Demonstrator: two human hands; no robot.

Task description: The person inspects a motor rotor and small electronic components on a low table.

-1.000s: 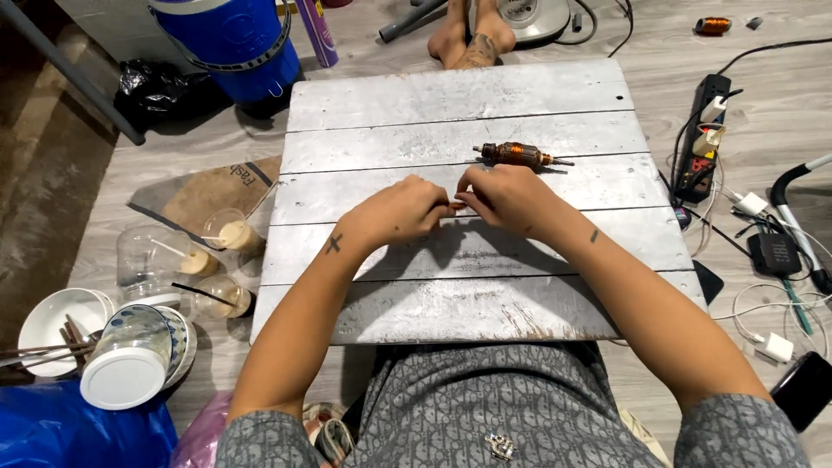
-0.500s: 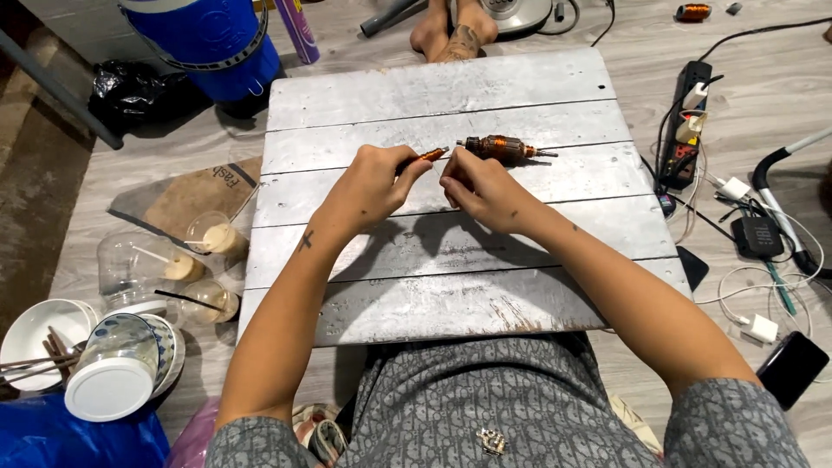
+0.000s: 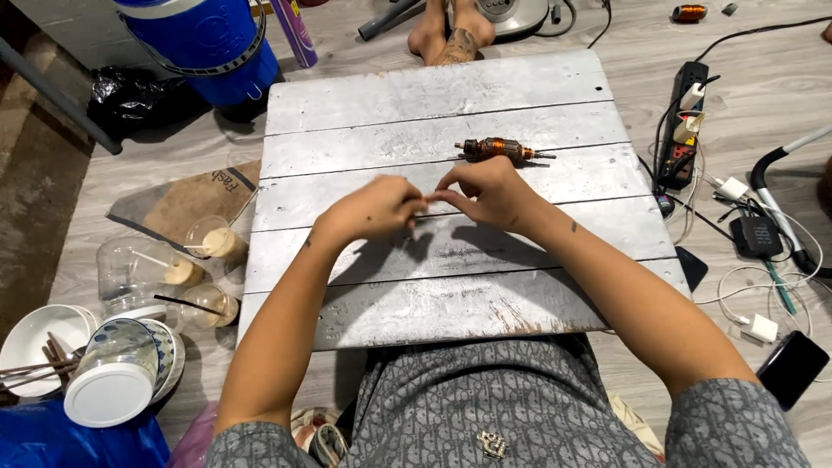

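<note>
My left hand and my right hand meet fingertip to fingertip over the middle of a grey wooden board. Both are pinched on something small and thin between them; it is too small to make out. Just beyond my right hand lies a small motor armature with a copper winding and a thin shaft, resting on the board untouched.
Left of the board stand plastic cups, a clear jar, stacked bowls and a brown bag. A blue drum is at the far left. A power strip, chargers, cables and a phone lie right. Another person's feet are beyond the board.
My hands, which had reached toward the armature, have drawn back toward me to the board's middle, still pinched together. The armature lies where it was.
</note>
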